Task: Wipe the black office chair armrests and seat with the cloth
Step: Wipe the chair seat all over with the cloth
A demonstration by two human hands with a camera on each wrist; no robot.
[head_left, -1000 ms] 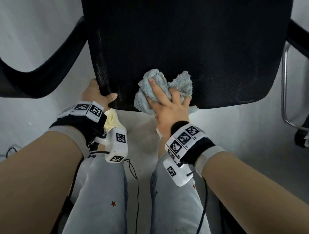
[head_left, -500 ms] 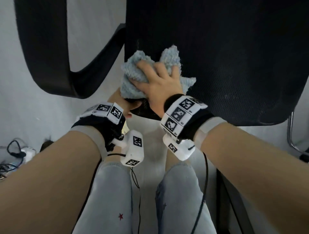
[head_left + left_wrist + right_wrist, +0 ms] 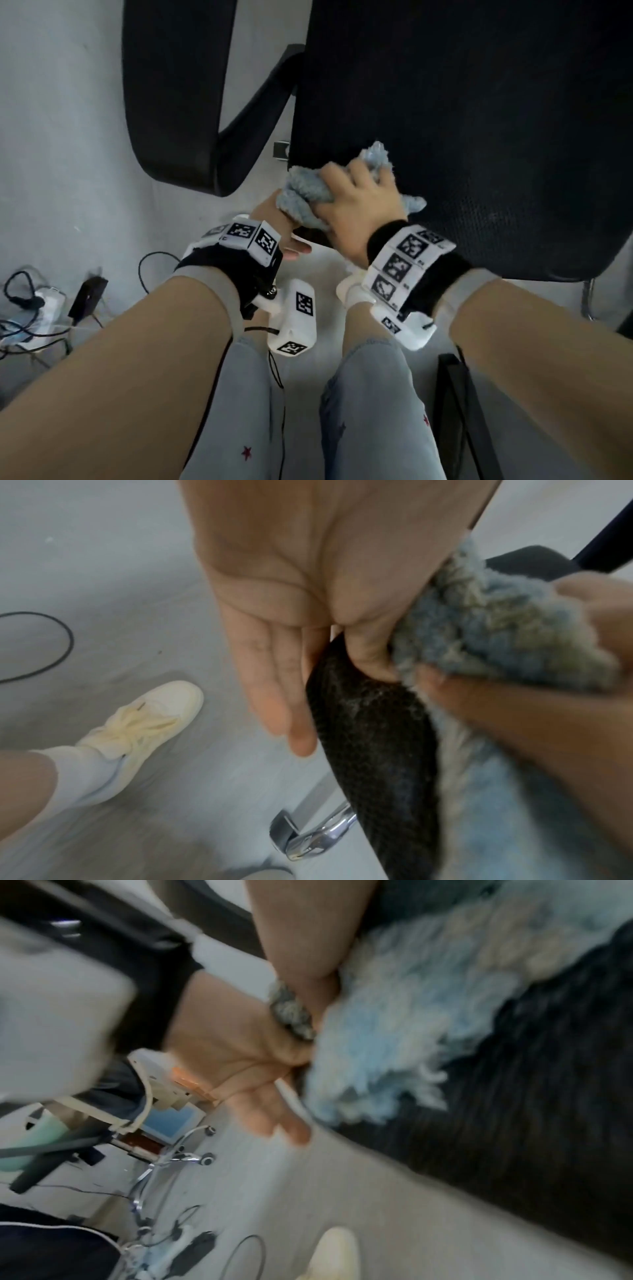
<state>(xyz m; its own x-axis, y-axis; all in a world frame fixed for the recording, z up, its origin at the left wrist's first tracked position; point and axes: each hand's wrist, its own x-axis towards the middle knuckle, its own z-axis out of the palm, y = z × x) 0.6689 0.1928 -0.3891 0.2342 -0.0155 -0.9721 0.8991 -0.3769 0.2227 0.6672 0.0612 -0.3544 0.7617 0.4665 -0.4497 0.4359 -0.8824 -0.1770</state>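
Observation:
The black mesh chair seat point(image 3: 479, 137) fills the upper right of the head view, and a black armrest point(image 3: 171, 102) loops at the upper left. My right hand point(image 3: 356, 202) grips a bunched fluffy blue cloth point(image 3: 301, 198) and presses it on the seat's front left corner. My left hand point(image 3: 270, 212) holds that same corner just left of the cloth. In the left wrist view its thumb lies on top of the seat edge point(image 3: 377, 737) beside the cloth point(image 3: 496, 631), with its fingers point(image 3: 274, 696) straight beneath. The right wrist view is blurred and shows the cloth point(image 3: 394, 1042) on the mesh.
A power strip with tangled cables point(image 3: 37, 308) lies on the grey floor at the left. A chrome chair leg point(image 3: 318, 837) runs under the seat, near my cream shoe point(image 3: 147, 718). A black bar point(image 3: 459, 404) stands by my right leg.
My right hand has slid the cloth left along the seat's front edge to the left corner, right against my left hand. The left hand has kept its hold on that corner.

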